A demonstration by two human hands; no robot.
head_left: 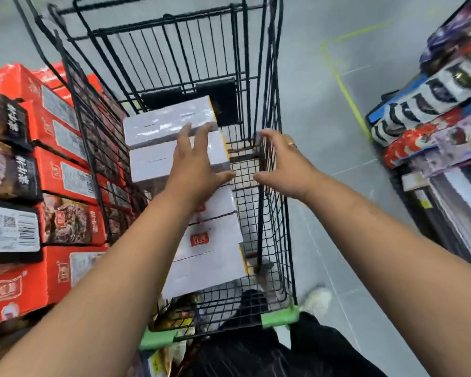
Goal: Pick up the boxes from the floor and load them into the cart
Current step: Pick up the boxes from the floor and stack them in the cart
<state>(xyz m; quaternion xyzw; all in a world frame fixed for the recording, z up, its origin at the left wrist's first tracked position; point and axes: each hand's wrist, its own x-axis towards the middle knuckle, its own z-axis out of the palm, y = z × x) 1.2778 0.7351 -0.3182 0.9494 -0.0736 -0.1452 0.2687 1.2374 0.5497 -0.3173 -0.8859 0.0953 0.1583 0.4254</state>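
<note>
Reaching over the green handle [279,318] into the black wire shopping cart [276,213], both hands work above a row of white boxes [210,240] already loaded along the cart's left side, running from near to far. The left hand [193,170] lies flat on the farther boxes, fingers [201,134] spread and pressing on top, gripping nothing. The right hand [283,164] hovers open above the bare right strip of the basket, fingers [267,144] curled loosely, empty, near the right wall and apart from the boxes. Outside the cart on the left lies a stack of red boxes [63,175] with food pictures and barcodes, probably the stock to load; whether they rest directly on the floor is hidden. Shelved goods [433,110] stand at the far right.

The step seems to be settling the white row. To do it well, I would push the boxes snug against the left wall and square to each other, so the free right strip stays open for the next box, and steady the cart, since it may roll on the smooth floor [337,104]
</note>
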